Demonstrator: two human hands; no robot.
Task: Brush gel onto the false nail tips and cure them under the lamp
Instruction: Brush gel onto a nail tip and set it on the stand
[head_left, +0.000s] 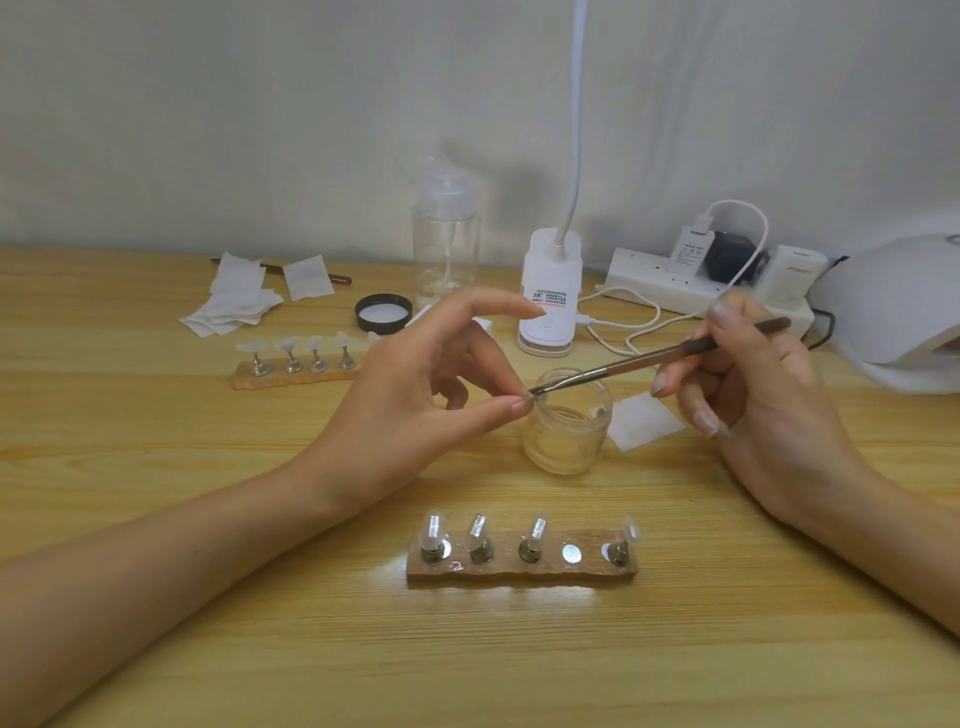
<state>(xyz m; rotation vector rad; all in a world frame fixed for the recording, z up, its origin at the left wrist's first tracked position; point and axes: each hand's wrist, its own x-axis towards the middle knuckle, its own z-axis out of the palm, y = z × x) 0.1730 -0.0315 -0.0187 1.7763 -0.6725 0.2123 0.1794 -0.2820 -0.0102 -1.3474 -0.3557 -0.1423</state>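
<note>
My left hand (436, 379) pinches a small clear nail tip (537, 397) between thumb and a finger, just above the open glass gel jar (566, 423). My right hand (753, 374) grips a brown brush (654, 359) whose bristle end touches that tip. Near me lies a wooden holder (519, 569) with several clear tips on metal stands; one magnet spot on it is bare. A second wooden holder (291, 374) with several tips sits further back on the left. The white curing lamp (904, 312) stands at the far right.
The jar's black lid (383, 313), a clear pump bottle (445, 244), a white desk lamp base (549, 291), a power strip (696, 288) with cables, and white wipes (234, 299) crowd the back of the wooden table (156, 467). One wipe (644, 421) lies right of the jar.
</note>
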